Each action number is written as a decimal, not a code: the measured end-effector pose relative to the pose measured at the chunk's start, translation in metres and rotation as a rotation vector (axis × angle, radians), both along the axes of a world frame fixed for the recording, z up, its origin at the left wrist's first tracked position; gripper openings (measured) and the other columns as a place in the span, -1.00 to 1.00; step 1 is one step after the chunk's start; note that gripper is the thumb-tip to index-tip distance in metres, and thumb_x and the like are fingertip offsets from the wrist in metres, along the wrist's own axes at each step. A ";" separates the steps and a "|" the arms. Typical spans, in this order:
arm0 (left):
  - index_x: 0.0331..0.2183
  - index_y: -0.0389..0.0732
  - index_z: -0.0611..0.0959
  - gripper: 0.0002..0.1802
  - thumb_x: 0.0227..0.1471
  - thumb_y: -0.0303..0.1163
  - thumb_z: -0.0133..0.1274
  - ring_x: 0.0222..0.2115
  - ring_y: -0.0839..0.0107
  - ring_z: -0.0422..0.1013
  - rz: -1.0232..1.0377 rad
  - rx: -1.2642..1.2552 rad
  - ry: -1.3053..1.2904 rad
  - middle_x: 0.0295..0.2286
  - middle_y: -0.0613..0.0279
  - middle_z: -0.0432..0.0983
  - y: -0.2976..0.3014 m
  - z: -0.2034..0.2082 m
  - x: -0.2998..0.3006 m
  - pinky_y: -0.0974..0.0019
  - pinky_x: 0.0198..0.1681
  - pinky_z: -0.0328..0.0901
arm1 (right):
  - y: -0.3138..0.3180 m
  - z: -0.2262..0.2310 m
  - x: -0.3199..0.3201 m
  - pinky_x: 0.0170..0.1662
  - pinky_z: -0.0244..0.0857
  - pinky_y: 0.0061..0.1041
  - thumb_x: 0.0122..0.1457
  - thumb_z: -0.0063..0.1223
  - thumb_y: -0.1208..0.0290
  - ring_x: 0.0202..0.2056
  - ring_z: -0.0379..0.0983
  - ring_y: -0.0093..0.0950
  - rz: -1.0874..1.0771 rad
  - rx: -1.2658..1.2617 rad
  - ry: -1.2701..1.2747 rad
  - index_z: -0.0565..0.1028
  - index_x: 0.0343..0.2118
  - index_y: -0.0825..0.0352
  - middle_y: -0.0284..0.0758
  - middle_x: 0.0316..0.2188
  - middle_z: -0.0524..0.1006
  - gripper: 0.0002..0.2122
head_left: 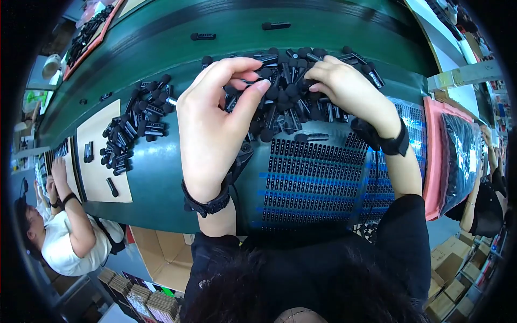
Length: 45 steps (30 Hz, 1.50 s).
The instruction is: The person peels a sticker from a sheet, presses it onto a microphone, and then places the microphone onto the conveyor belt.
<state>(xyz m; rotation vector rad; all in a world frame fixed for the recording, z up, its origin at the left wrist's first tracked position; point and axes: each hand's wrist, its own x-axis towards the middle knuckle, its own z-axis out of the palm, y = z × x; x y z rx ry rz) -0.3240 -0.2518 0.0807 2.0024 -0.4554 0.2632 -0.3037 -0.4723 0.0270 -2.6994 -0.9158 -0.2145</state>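
Note:
A heap of small black clip-on microphones with round foam tips (291, 92) lies in front of me on the green work surface (177, 175). My left hand (218, 113) is over the heap's left side, its thumb and forefinger curved but apart, with nothing plainly held between them. At the upper right of the heap, my right hand (339, 81) has its fingers closed around a dark piece, which looks like one of the microphones and is mostly hidden. Close below the heap, rows of slim black microphone bodies (318, 175) lie side by side, with blue strips between rows.
To the left, more loose microphones (126, 129) spread partly over a cardboard sheet (99, 121). Two single microphones (203, 36) lie at the far side. A pink tray (432, 161) with a black plastic bag (458, 156) stands at right. A co-worker (75, 231) works at left.

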 end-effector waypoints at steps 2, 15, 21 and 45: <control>-0.43 -0.28 0.53 -0.82 -0.25 -0.57 0.06 -0.55 0.57 0.33 -0.010 -0.057 -0.003 -0.55 0.23 0.44 0.002 -0.002 -0.001 0.57 -0.56 0.12 | 0.006 0.014 -0.011 -0.32 0.23 -0.52 -0.07 -0.02 0.53 -0.48 0.32 -0.42 -0.005 0.077 -0.014 0.40 -0.36 0.35 -0.33 -0.45 0.43 -0.84; -0.35 -0.39 0.42 -0.63 -0.35 -0.81 0.00 -0.50 0.53 0.31 -0.190 -0.674 0.162 -0.47 0.17 0.35 0.006 0.016 -0.025 0.57 -0.45 0.22 | 0.035 0.042 -0.038 -0.53 0.21 -0.75 -0.06 0.07 0.44 -0.57 0.36 -0.62 -0.126 0.688 -0.203 0.43 -0.34 0.30 -0.39 -0.50 0.45 -0.82; -0.31 -0.36 0.37 -0.54 -0.41 -0.85 -0.04 -0.56 0.54 0.30 -0.271 -0.902 0.250 -0.43 0.17 0.28 -0.005 0.011 -0.025 0.58 -0.46 0.22 | 0.054 0.042 -0.052 -0.48 0.27 -0.78 -0.18 0.16 0.54 -0.47 0.44 -0.61 -0.184 1.155 0.106 0.45 -0.30 0.36 -0.34 -0.43 0.49 -0.71; -0.33 -0.35 0.35 -0.54 -0.41 -0.86 -0.02 -0.56 0.52 0.33 -0.290 -0.806 0.128 -0.35 0.06 0.24 -0.016 0.000 -0.026 0.58 -0.42 0.23 | 0.049 0.058 -0.069 -0.38 0.29 -0.69 -0.33 0.18 0.67 -0.43 0.45 -0.50 -0.092 0.745 -0.144 0.46 -0.40 0.53 -0.17 -0.45 0.50 -0.70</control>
